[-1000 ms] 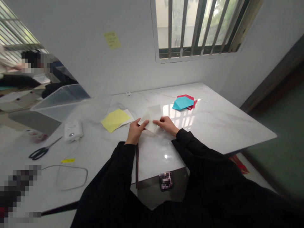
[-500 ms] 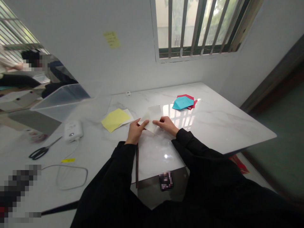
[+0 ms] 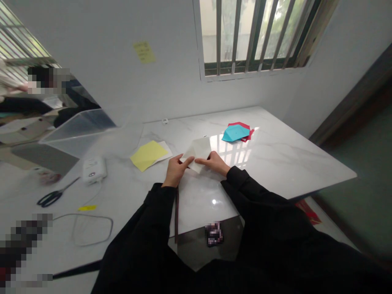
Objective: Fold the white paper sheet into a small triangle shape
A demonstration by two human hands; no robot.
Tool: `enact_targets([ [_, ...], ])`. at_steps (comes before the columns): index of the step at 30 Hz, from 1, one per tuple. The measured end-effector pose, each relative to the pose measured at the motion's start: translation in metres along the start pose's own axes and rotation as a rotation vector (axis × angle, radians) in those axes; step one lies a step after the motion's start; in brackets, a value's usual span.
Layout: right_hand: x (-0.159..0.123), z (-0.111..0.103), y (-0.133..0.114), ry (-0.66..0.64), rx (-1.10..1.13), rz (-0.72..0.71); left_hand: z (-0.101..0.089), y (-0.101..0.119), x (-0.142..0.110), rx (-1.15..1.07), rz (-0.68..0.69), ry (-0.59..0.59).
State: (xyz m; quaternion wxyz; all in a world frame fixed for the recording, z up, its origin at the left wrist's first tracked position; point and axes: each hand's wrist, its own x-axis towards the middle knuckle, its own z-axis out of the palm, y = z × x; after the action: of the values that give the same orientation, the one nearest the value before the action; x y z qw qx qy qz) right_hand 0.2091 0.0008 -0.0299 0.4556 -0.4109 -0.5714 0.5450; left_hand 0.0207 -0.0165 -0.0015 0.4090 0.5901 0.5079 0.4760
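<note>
Paper (image 3: 199, 150), white and folded, is held up between both hands near the middle of the white marble table (image 3: 275, 163). The left hand (image 3: 176, 171) grasps its left end, fingers bent over the edge, while the right hand (image 3: 214, 162) pinches the right end, with the index finger (image 3: 203, 161) stretched along the lower side (whether the paper touches the tabletop under the hands is hard to tell). Neither hand has let go. Just left of the left hand, a yellow paper sheet (image 3: 148, 155) lies partly over a white paper sheet (image 3: 165, 149). Ahead and to the right, a cyan paper piece (image 3: 235, 133) rests on a red paper piece (image 3: 240, 124). Farther left are a white plastic device (image 3: 93, 169), black-handled scissors (image 3: 50, 199), a small yellow tag (image 3: 87, 208) and a looped thin cable (image 3: 92, 230), with a clear plastic bin (image 3: 76, 132) at the table's far left corner. A dark strap (image 3: 177, 214) runs down below the left wrist, beside the black sleeve (image 3: 153, 228).
</note>
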Motion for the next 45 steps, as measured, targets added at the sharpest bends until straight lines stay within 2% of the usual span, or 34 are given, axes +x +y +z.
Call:
enact_targets([
  [10,-0.001,-0.002,-0.006,0.086,0.045,0.019,0.001,-0.004,0.004,-0.194,-0.047,0.1],
  [20,-0.001,0.0,-0.004,0.094,0.07,0.007,0.0,-0.005,0.004,-0.153,-0.05,0.115],
  [23,-0.001,-0.001,-0.006,0.113,0.05,0.022,-0.001,-0.003,0.003,-0.173,-0.07,0.081],
  [29,-0.002,-0.002,-0.007,0.159,0.047,0.013,0.001,0.001,-0.001,-0.129,-0.123,-0.09],
  [37,-0.001,-0.001,-0.004,0.151,0.075,0.007,0.004,0.002,-0.004,-0.12,-0.148,-0.129],
  [42,0.001,-0.002,-0.001,0.176,0.113,0.007,0.01,0.002,-0.005,-0.082,-0.163,-0.268],
  [45,0.002,-0.003,0.002,0.188,0.099,0.018,0.012,0.0,-0.004,-0.057,-0.168,-0.302],
])
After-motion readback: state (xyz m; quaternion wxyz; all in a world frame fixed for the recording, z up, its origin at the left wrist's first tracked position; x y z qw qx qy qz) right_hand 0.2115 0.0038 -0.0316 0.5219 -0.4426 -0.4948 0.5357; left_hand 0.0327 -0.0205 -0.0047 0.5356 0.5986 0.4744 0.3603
